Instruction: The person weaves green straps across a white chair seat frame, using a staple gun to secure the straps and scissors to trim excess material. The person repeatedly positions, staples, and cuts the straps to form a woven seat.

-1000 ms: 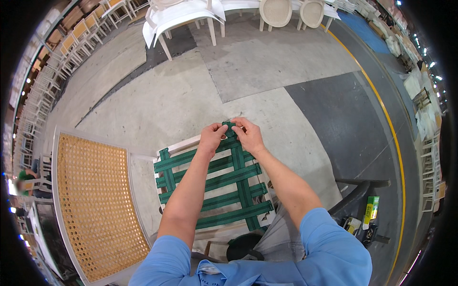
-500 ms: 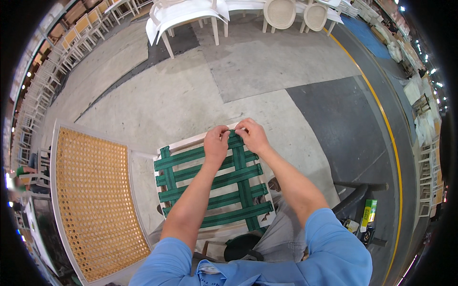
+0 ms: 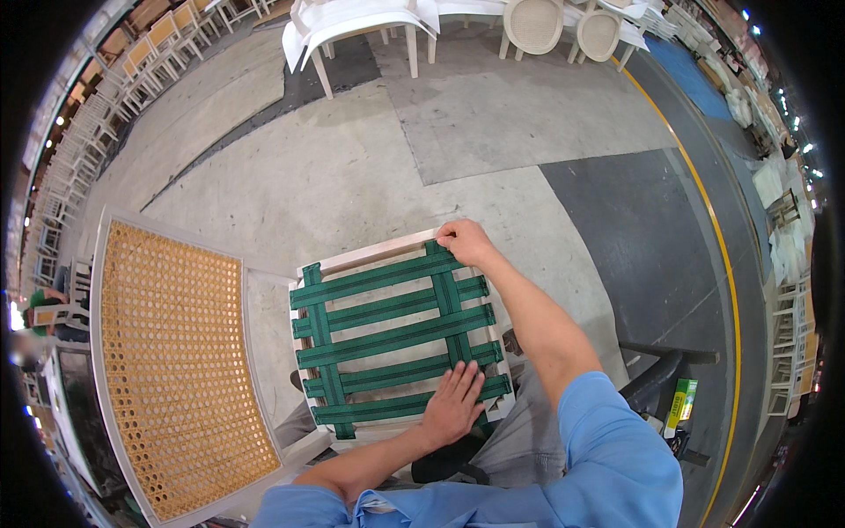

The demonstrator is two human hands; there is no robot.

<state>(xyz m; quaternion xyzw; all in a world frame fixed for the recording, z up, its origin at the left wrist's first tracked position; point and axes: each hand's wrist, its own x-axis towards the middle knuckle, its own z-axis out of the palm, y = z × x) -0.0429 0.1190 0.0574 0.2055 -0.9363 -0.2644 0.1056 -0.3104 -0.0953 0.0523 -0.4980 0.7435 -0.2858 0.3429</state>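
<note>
In front of me is a pale wooden chair with green webbing straps (image 3: 396, 336) woven across its seat frame (image 3: 359, 256). At the far rail my right hand (image 3: 466, 243) is closed in a pinch on the end of a lengthwise green strap (image 3: 446, 295). My left hand (image 3: 451, 407) lies flat, fingers extended, on the webbing at the near right of the seat, over the near part of that same strap. The chair's cane backrest (image 3: 176, 370) rises on the left.
Yellow-green box (image 3: 680, 407) at right, beside a dark bar-like support (image 3: 656, 374). White-covered table (image 3: 361, 19) and round-backed chairs (image 3: 534, 26) stand at the far side. Rows of chairs (image 3: 75, 167) line the left. A yellow line (image 3: 704, 198) marks the floor. Another person (image 3: 48, 308) is at far left.
My left hand has left the far rail and come down to the near right of the webbing, opening flat. My right hand stays at the far strap end. The view has shifted slightly.
</note>
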